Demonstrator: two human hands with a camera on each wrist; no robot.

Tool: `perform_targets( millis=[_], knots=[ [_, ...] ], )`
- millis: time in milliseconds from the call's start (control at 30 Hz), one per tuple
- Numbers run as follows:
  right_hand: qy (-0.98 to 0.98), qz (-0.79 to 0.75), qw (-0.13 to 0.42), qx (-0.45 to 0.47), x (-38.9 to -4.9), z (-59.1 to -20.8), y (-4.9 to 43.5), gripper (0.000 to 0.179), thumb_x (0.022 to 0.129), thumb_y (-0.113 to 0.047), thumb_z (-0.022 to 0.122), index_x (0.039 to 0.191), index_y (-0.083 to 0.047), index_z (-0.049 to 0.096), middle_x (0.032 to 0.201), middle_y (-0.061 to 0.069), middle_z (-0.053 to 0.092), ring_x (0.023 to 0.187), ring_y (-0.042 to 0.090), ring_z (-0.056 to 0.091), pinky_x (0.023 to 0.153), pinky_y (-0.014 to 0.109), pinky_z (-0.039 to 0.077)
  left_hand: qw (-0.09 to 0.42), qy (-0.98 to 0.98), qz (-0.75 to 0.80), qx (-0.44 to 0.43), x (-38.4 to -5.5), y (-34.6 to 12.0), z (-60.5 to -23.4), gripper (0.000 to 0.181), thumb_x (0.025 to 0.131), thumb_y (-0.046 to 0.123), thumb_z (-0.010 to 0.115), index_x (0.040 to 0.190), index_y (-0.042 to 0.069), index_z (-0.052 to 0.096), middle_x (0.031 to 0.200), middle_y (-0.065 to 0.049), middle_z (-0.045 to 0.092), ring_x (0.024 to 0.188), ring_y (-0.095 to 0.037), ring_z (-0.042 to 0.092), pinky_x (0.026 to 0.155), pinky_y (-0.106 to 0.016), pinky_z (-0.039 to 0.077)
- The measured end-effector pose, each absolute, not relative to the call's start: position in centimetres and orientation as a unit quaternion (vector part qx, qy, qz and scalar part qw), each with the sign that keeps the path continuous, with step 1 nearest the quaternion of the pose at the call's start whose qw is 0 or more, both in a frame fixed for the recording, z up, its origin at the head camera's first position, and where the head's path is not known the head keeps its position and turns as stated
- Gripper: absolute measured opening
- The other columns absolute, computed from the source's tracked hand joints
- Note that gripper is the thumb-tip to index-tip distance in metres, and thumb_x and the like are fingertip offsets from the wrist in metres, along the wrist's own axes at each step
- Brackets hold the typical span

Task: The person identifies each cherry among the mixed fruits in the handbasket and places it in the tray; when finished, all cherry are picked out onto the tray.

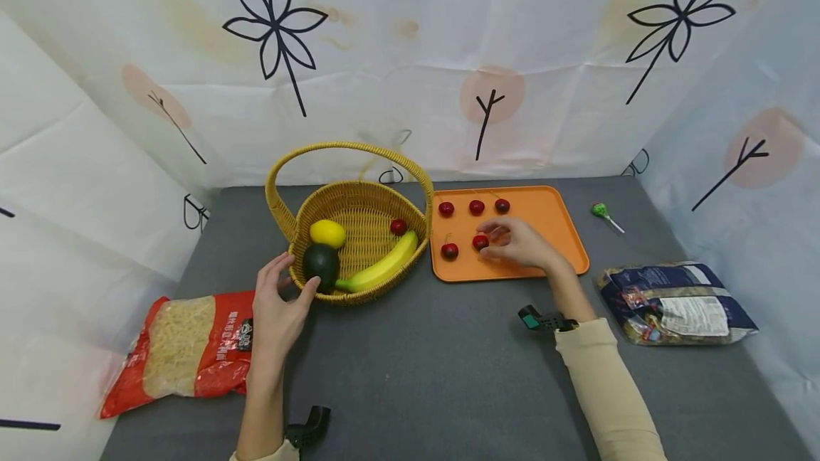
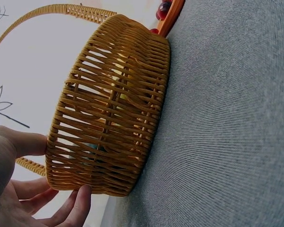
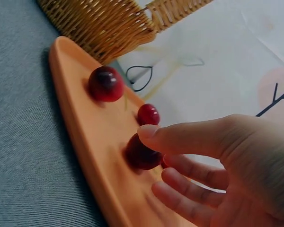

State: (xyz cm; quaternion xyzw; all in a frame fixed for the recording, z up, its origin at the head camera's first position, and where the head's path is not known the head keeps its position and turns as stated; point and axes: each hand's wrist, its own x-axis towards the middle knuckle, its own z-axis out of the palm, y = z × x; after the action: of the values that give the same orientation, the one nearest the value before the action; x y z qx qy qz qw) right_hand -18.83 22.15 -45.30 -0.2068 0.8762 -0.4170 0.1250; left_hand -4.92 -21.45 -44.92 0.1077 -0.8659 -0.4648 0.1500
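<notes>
My left hand (image 1: pixel 280 311) grips the near left side of a yellow wicker basket (image 1: pixel 365 251), thumb at the rim and fingers along the wall in the left wrist view. Inside the basket lie a lemon (image 1: pixel 327 233), a dark green avocado (image 1: pixel 320 266), a banana (image 1: pixel 381 267) and one cherry (image 1: pixel 398 227). Over the orange tray (image 1: pixel 538 208) my right hand (image 1: pixel 522 242) pinches a dark red cherry (image 3: pixel 142 153) between thumb and fingers. Several other cherries sit on the tray, one of them a cherry (image 1: pixel 450 251) at its near left.
A red bag of pasta (image 1: pixel 186 347) lies left of the basket, partly behind my left forearm. To the right are a green lollipop (image 1: pixel 600 210) and a dark blue packet (image 1: pixel 679 304). The basket's tall handle (image 1: pixel 346 146) arches up before the cloth backdrop.
</notes>
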Motion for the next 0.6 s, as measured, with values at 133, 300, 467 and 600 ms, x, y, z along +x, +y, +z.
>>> perform_targets(
  millis=[133,300,467,600],
  knots=[
    [0.862,-0.443,0.114,-0.221,-18.4,-44.1,22.1,0.042,0.099,-0.008,0.078,0.137,0.005,0.067,0.133,0.027,0.068,0.117,0.041,0.068,0.093,0.033,0.061,0.151,-0.867,-0.463,0.108,-4.9,-21.4,-44.9,0.062,0.097,0.017,0.082,0.151,-0.001,0.058,0.164,-0.019,0.049,0.132,-0.041,0.062,0.079,-0.002,0.046],
    [0.824,-0.499,0.105,-0.247,-17.2,-41.4,20.7,0.036,0.096,-0.006,0.081,0.130,-0.001,0.071,0.129,0.024,0.069,0.110,0.031,0.068,0.088,0.025,0.061,0.156,-0.867,-0.461,0.107,-4.9,-21.4,-44.9,0.061,0.097,0.017,0.082,0.150,-0.001,0.059,0.163,-0.019,0.050,0.130,-0.040,0.062,0.079,-0.003,0.047],
    [0.774,-0.525,0.105,-0.338,-15.6,-39.0,18.5,0.029,0.094,-0.001,0.081,0.123,0.000,0.073,0.118,0.019,0.073,0.104,0.023,0.072,0.087,0.028,0.064,0.159,-0.868,-0.458,0.108,-4.8,-21.3,-44.9,0.060,0.097,0.017,0.082,0.150,-0.001,0.060,0.163,-0.019,0.050,0.129,-0.040,0.062,0.079,-0.005,0.046],
    [0.726,-0.546,0.119,-0.400,-14.6,-38.1,15.8,0.029,0.094,0.004,0.079,0.122,0.001,0.072,0.116,0.022,0.071,0.100,0.019,0.072,0.090,0.032,0.065,0.156,-0.866,-0.462,0.109,-4.9,-21.3,-44.9,0.061,0.097,0.017,0.082,0.150,-0.001,0.059,0.163,-0.018,0.050,0.129,-0.040,0.061,0.077,-0.001,0.044]
  ],
)
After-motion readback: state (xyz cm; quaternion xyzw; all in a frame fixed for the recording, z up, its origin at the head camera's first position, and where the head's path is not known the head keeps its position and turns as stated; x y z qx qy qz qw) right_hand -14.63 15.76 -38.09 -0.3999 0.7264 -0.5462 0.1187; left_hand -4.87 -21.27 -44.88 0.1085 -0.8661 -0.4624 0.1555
